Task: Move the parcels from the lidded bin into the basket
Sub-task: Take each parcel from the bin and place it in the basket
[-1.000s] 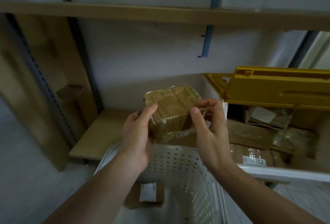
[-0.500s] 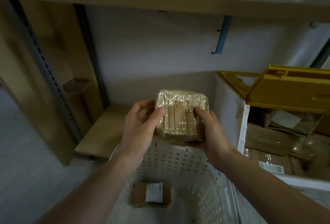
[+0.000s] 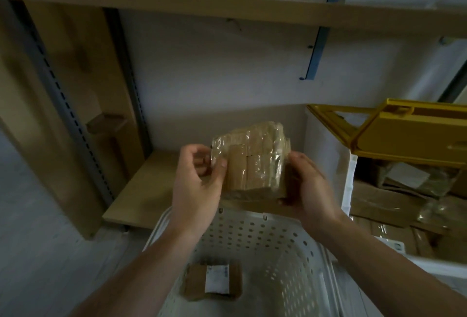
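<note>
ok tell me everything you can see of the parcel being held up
The parcel is a squarish brown cardboard block wrapped in glossy clear film or tape that catches the light. It is held in the air, tilted, above the far rim of the white perforated basket. The left hand grips its left edge, thumb on the front; the right hand holds its right side and lower corner. No label shows.

A long wooden shelf (image 3: 227, 10) spans the white wall, above a low wooden board (image 3: 146, 192) beside a grey slotted upright (image 3: 63, 104).
</note>
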The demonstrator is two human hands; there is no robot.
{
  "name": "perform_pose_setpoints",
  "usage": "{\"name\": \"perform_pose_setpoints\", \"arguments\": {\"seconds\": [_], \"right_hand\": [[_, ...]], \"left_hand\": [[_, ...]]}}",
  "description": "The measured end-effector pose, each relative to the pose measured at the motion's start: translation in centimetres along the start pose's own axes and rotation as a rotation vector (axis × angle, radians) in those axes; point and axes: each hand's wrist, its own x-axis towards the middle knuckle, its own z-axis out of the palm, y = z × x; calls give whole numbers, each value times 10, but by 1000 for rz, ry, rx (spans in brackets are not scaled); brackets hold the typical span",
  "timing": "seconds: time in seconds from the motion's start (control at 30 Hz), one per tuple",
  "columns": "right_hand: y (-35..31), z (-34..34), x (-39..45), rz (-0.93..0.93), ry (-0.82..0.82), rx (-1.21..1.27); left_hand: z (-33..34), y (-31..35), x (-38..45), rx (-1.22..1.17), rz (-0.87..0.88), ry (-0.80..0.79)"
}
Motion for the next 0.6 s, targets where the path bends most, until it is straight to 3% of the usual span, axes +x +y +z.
{"name": "perform_pose_setpoints", "arguments": {"seconds": [0.2,0.43,0.6], "right_hand": [[-1,-7,-4,-125,-34,-60],[-6,-14,-2,-250,-74,-143],[4,-13,0,-44,-226,-77]], "left_hand": [[12,11,-10,-199,-64,-258],[20,6,-5,-356,-193,-262],[24,1,-3,-507,-211,-272]]}}
